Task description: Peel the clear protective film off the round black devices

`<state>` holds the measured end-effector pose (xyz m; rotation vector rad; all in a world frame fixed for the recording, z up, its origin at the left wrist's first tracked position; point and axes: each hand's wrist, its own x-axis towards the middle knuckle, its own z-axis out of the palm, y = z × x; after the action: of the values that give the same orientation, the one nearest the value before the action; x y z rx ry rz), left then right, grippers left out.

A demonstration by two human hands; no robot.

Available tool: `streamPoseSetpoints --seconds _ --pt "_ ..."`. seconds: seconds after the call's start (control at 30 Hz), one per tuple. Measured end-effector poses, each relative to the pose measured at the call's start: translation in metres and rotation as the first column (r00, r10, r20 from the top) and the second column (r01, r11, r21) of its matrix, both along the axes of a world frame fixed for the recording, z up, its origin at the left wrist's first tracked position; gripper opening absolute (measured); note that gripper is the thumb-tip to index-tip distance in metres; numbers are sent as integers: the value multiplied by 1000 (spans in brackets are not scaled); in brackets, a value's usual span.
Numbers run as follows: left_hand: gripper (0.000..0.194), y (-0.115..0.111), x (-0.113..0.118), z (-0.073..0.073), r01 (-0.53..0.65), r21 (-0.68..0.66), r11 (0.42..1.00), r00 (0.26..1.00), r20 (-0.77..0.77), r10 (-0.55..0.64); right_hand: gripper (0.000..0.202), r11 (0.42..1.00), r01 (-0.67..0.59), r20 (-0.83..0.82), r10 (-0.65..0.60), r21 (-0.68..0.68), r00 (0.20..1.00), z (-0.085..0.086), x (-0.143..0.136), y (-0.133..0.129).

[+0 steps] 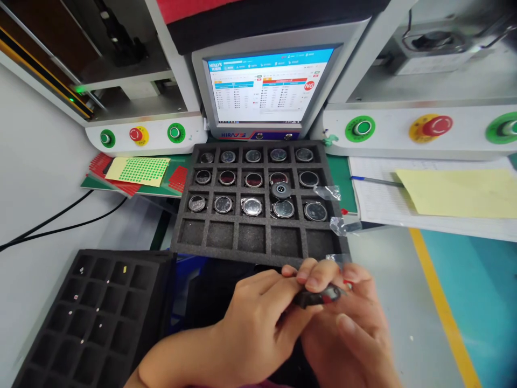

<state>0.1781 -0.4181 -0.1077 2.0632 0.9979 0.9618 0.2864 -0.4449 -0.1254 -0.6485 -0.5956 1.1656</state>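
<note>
My left hand [258, 318] pinches a dark round watch case [319, 296] between thumb and fingers, at the lower middle of the view. Curled around the far side of it, my right hand [351, 328] has its fingertips on the watch case and near the left fingers; its thumb stands apart. A small red bit [347, 284] shows by the right fingers. Beyond the hands lies a dark foam tray [236, 264] with several watch cases [252, 206] in its three far rows. One more watch case [281, 189] lies back-side up across the others there.
Behind the tray stands a monitor [266, 91] showing a red NG mark, between machines with green buttons [362, 128] and red stop buttons [438, 125]. A second foam tray [133, 328] sits lower left. Green-dotted sticker sheets [139, 170], papers [375, 199] and a pen [375, 180] lie at the sides.
</note>
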Motion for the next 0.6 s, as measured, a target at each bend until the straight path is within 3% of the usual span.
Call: streamPoseSetpoints --seconds 0.23,0.3,0.4,0.5,0.6 --pt "16 0 -3 1 86 -235 968 983 177 -45 29 992 124 165 -128 33 978 3 -6 -3" --pt "22 4 -3 -4 155 -317 936 964 255 -74 32 971 221 271 -239 94 932 3 -8 -4" --pt "33 11 -1 -13 256 -381 888 923 370 -108 41 914 328 449 -404 241 797 2 -9 -7" --pt "38 16 3 -20 348 -378 858 862 489 -134 55 914 310 593 -405 261 696 2 -8 -14" --pt "39 18 5 -22 373 -357 856 836 529 -144 61 938 296 646 -340 180 684 4 -5 -21"
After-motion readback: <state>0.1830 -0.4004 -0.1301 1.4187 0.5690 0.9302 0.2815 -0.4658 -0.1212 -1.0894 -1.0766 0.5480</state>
